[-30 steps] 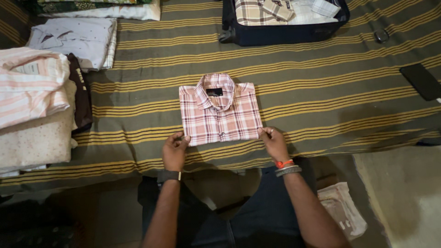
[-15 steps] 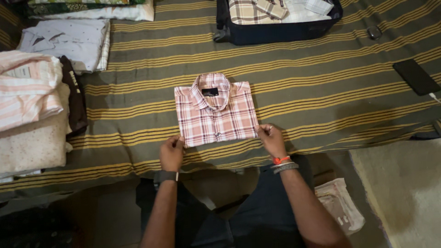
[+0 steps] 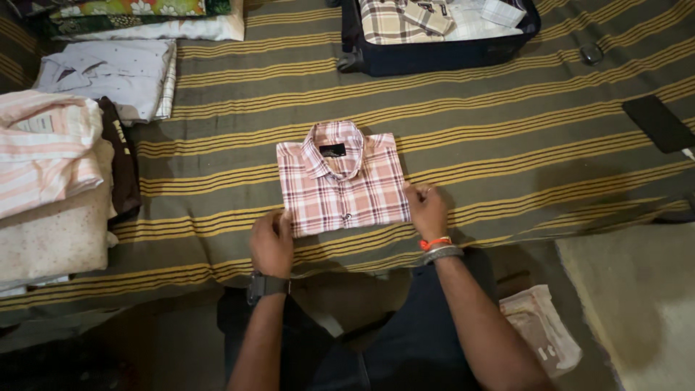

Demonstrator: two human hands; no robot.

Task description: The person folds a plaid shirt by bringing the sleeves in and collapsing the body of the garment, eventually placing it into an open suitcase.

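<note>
A striped bed is carrying a folded pink plaid shirt near its front edge; the left hand and right hand are pinching its lower corners, each grip closed on cloth

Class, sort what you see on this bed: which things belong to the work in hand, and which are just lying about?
In hand:
folded pink plaid shirt
left hand at its lower left corner
right hand at its lower right corner

Lying about:
open suitcase holding shirts
stack of folded clothes
pale folded shirt
black phone
striped bedcover
</note>
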